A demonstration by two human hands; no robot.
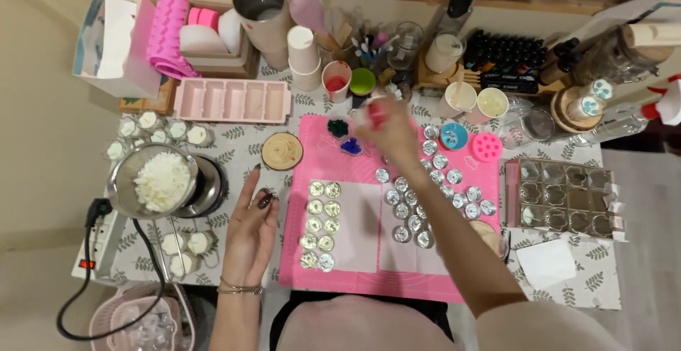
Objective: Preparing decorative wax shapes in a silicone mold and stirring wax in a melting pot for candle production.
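My left hand [252,227] lies flat on the leaf-patterned tablecloth [234,154], fingers apart, just left of the pink mat [312,280] and holding nothing. My right hand [386,130] reaches to the mat's far edge, its fingers closed around a small blurred white object with a red spot [372,112]; what it is I cannot tell. Beside it lie dark blue and green mould pieces [343,137]. Two columns of small round metal cups [320,223] stand near my left hand. More empty metal cups [425,188] lie scattered under my right forearm.
A metal pot of white wax flakes [162,179] sits on a hotplate at left, beside a round wooden coaster [281,151]. A pink bar mould [233,100], paper cups, jars and bottles crowd the back. A clear compartment tray [564,196] stands at right.
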